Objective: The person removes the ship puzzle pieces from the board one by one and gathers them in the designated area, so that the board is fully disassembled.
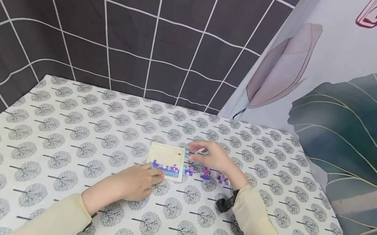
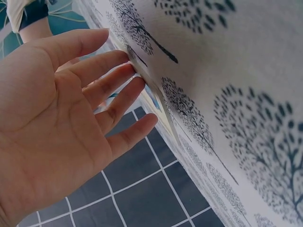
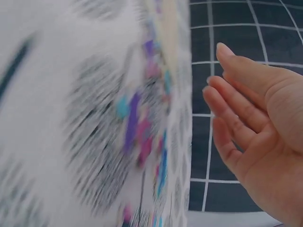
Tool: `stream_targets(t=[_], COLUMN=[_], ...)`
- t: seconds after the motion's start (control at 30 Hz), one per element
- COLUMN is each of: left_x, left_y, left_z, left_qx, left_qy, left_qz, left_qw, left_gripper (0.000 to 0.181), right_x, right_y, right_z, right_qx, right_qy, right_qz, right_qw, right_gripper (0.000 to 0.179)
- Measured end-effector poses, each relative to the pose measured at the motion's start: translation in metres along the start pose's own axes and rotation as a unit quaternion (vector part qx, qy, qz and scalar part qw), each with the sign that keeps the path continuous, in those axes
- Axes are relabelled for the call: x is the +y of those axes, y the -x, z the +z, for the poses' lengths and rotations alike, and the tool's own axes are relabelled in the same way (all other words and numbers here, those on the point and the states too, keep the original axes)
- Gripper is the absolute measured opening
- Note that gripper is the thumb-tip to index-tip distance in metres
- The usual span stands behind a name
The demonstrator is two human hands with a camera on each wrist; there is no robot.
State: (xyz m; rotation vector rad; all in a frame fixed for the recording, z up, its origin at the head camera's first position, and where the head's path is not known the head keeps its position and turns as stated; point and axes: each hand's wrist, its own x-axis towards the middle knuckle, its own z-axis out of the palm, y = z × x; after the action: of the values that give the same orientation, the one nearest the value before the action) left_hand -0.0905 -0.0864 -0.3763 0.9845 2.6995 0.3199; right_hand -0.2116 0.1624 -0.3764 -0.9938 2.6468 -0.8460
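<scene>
A cream puzzle tray (image 1: 167,149) lies on the cloth, with purple and blue jigsaw pieces (image 1: 167,168) fitted along its near side. My left hand (image 1: 137,181) rests at the tray's near left corner, fingers extended; in the left wrist view those fingertips (image 2: 137,81) meet the tray's edge (image 2: 163,111). Just right of the tray, my right hand (image 1: 212,156) hovers over loose jigsaw pieces, partly covering a blue and red one (image 1: 188,155). Seen from the right wrist, the right hand (image 3: 258,113) has gently bent fingers and nothing between them.
More loose purple and pink jigsaw pieces (image 1: 205,173) form a row right of the tray, the farthest piece (image 1: 222,178) near my right wrist. A tree-print cloth (image 1: 91,168) covers the table. Behind stands a dark grid-patterned curtain (image 1: 124,29), with a leaf-print one (image 1: 362,141) at right.
</scene>
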Motion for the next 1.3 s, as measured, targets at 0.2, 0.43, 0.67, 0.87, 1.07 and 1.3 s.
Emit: stream_targets(t=[0.2,0.43,0.67,0.87,1.07,1.3], left_x=[-0.002,-0.003,-0.002,-0.002,-0.002,-0.003], left_y=[-0.002,-0.004,-0.004,-0.004,-0.004,-0.002], left_z=[-0.003,-0.005,-0.006,-0.008,-0.007,-0.005], left_qx=[-0.004,-0.019,-0.023,-0.035,-0.037,-0.021], left_qy=[0.018,0.032,0.024,0.028,0.018,0.005], left_qz=[-0.001,-0.008,-0.009,-0.012,-0.006,0.001], left_qw=[0.9998,0.9993,0.9994,0.9989,0.9991,0.9998], left_gripper=[0.044,0.042,0.042,0.044,0.044,0.044], right_x=[-0.007,-0.022,-0.038,-0.044,-0.057,-0.068], right_y=[-0.02,-0.032,-0.041,-0.047,-0.051,-0.056], right_z=[0.005,0.019,0.028,0.037,0.043,0.05], right_qx=[-0.025,-0.031,-0.095,-0.156,-0.173,-0.178], right_qy=[-0.055,-0.095,-0.114,-0.095,-0.037,0.006], right_qz=[-0.017,-0.061,-0.068,-0.05,-0.007,0.018], right_qw=[0.9981,0.9931,0.9866,0.9819,0.9842,0.9839], right_gripper=[0.041,0.039,0.039,0.037,0.041,0.039])
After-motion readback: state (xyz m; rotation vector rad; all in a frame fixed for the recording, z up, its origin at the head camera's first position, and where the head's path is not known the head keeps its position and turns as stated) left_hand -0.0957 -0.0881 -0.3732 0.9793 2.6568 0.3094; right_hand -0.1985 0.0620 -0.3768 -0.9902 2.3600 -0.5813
